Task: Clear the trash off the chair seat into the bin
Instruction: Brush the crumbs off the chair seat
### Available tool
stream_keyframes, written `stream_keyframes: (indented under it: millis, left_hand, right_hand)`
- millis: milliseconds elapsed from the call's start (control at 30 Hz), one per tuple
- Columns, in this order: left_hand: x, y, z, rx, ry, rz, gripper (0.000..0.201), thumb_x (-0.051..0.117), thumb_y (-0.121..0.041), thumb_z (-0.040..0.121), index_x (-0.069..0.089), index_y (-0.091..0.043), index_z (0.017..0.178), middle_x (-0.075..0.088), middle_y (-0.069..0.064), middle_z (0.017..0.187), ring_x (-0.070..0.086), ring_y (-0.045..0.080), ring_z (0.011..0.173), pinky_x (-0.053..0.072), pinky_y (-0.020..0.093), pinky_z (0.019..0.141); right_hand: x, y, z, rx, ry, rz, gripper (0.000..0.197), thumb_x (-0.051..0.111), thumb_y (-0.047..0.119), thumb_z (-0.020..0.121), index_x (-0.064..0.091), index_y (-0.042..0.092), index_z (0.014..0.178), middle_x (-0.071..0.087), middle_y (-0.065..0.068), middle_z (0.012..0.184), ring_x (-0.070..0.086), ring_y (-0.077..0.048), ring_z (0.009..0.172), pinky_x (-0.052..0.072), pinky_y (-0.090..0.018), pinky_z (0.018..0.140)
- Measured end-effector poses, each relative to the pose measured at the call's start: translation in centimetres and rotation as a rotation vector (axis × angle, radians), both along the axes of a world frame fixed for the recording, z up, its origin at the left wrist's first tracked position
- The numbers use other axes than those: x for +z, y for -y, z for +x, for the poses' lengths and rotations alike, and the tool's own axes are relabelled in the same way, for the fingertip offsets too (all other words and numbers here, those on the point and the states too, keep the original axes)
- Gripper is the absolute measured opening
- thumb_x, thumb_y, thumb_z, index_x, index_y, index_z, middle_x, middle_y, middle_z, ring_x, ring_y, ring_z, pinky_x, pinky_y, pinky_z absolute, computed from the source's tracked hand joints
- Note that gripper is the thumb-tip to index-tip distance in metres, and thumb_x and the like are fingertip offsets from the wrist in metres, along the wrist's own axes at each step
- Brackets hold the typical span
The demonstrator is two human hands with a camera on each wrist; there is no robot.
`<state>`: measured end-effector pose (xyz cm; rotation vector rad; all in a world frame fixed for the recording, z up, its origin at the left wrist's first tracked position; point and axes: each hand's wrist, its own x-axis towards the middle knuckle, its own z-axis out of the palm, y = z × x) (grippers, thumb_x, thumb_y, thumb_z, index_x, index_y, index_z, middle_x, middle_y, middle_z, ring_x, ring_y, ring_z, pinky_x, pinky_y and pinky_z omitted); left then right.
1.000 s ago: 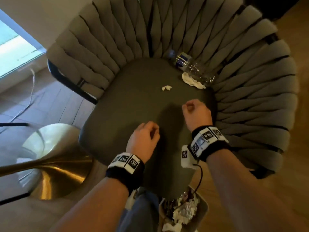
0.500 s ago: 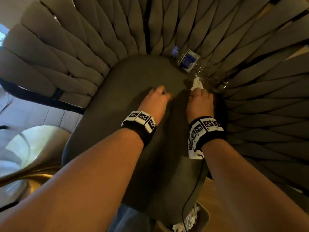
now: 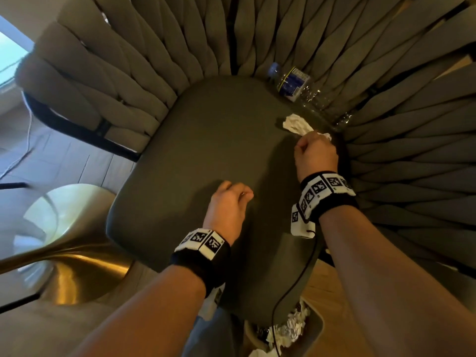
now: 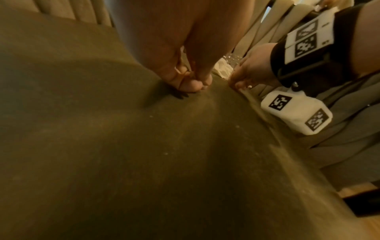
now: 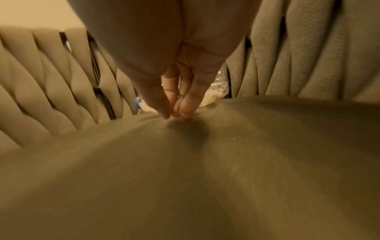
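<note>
A: What sort of place is this?
B: A home living space, it seems: a padded chair [image 3: 206, 140] with a woven strap back, wood-look floor [image 3: 332, 287], a window [image 3: 7, 55].
A: Anything else?
B: A brass-coloured pedestal base [image 3: 77, 269] and a loose white cable [image 3: 23, 150] on the floor.

Head view: from above the chair seat [image 3: 206, 150], facing down, whole seat visible.
Left wrist view: low, close over the seat, facing its back right edge.
Right wrist view: low, close, facing the backrest.
Shared: seat surface.
</note>
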<state>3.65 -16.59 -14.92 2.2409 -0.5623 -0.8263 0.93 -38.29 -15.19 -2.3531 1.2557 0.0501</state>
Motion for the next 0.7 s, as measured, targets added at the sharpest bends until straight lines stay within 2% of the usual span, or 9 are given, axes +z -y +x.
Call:
stream_keyframes:
  millis: [67,100,167,233,300,400,467,600,700]
  left_hand:
    - [0.5,-0.5,-0.7,0.039,-0.013,-0.002,0.015,0.057,-0.022,0.100,0.070,-0.019,0.107,0.058,-0.002,0.106,0.063,0.014,0.087,0.054,0.031,0.089]
    - [0.8,-0.7,-1.1,0.044,-0.010,-0.002,0.015,0.057,-0.022,0.100,0.070,-0.019,0.107,0.058,-0.002,0.106,0.064,0.014,0.087,0.055,0.031,0.088]
    - [1.5,-1.1,-2.0,0.047,-0.002,-0.013,0.015,0.057,-0.021,0.100,0.070,-0.019,0.107,0.058,-0.002,0.107,0.065,0.012,0.088,0.054,0.028,0.087]
    - [2.0,-1.5,-2.9,0.046,0.018,-0.038,0.014,0.057,-0.020,0.100,0.069,-0.019,0.107,0.058,-0.004,0.107,0.064,0.010,0.087,0.052,0.021,0.084]
    - [2.1,-2.2,-3.5,0.041,0.042,-0.046,0.014,0.057,-0.019,0.100,0.069,-0.019,0.107,0.057,-0.005,0.106,0.062,0.008,0.087,0.049,0.015,0.080]
    - [1.7,-3.2,-4.2,0.035,0.063,-0.036,0.012,0.059,-0.017,0.099,0.069,-0.017,0.106,0.060,-0.004,0.105,0.062,0.008,0.086,0.049,0.013,0.078]
    - [1.5,-3.8,-4.5,0.038,0.063,-0.016,0.012,0.061,-0.017,0.098,0.069,-0.016,0.107,0.061,-0.004,0.104,0.062,0.007,0.086,0.045,0.007,0.075]
    - [1.3,-4.8,-5.5,0.064,0.090,0.002,0.011,0.062,-0.015,0.097,0.070,-0.015,0.104,0.065,-0.002,0.103,0.062,0.007,0.084,0.040,0.000,0.071]
    - [2.0,-5.4,-7.0,0.054,0.059,-0.005,0.012,0.062,-0.018,0.098,0.070,-0.018,0.107,0.065,-0.005,0.105,0.063,0.003,0.088,0.042,0.001,0.071]
  right_hand:
    - [0.2,-1.2,-0.8,-0.038,0.020,0.074,0.027,0.059,0.015,0.089,0.055,0.019,0.116,0.061,-0.010,0.111,0.058,-0.030,0.105,0.051,-0.042,0.087]
    - [0.1,-1.7,-1.1,-0.019,-0.009,0.058,0.040,0.060,0.016,0.089,0.049,0.022,0.127,0.056,-0.012,0.122,0.053,-0.031,0.114,0.049,-0.043,0.093]
    - [0.0,-1.9,-1.6,0.063,-0.109,-0.056,0.055,0.061,0.020,0.090,0.041,0.026,0.140,0.035,-0.015,0.144,0.035,-0.035,0.129,0.039,-0.045,0.106]
    - [-0.4,-1.0,-1.4,0.132,-0.146,-0.118,0.051,0.058,0.025,0.092,0.043,0.028,0.141,0.023,-0.015,0.152,0.027,-0.039,0.133,0.032,-0.047,0.111]
    - [-0.8,-0.2,-0.9,0.166,-0.177,-0.106,0.047,0.054,0.027,0.095,0.046,0.022,0.140,0.026,-0.015,0.151,0.030,-0.039,0.132,0.032,-0.047,0.110]
    - [-0.5,0.6,-0.4,0.123,-0.212,-0.121,0.048,0.055,0.028,0.095,0.048,0.002,0.135,0.038,-0.017,0.144,0.039,-0.038,0.129,0.036,-0.045,0.105]
    - [0.5,0.8,-0.4,0.070,-0.171,-0.105,0.042,0.056,0.027,0.095,0.055,-0.003,0.126,0.047,-0.019,0.135,0.047,-0.038,0.123,0.042,-0.045,0.101]
    - [2.9,-0.3,-1.7,0.071,-0.138,-0.038,0.031,0.055,0.032,0.095,0.068,0.005,0.105,0.064,-0.019,0.106,0.060,-0.037,0.101,0.050,-0.040,0.085]
    - [4.6,-3.0,-4.3,0.088,-0.073,0.027,0.021,0.060,0.032,0.090,0.064,0.012,0.087,0.065,-0.014,0.091,0.061,-0.033,0.088,0.050,-0.034,0.073]
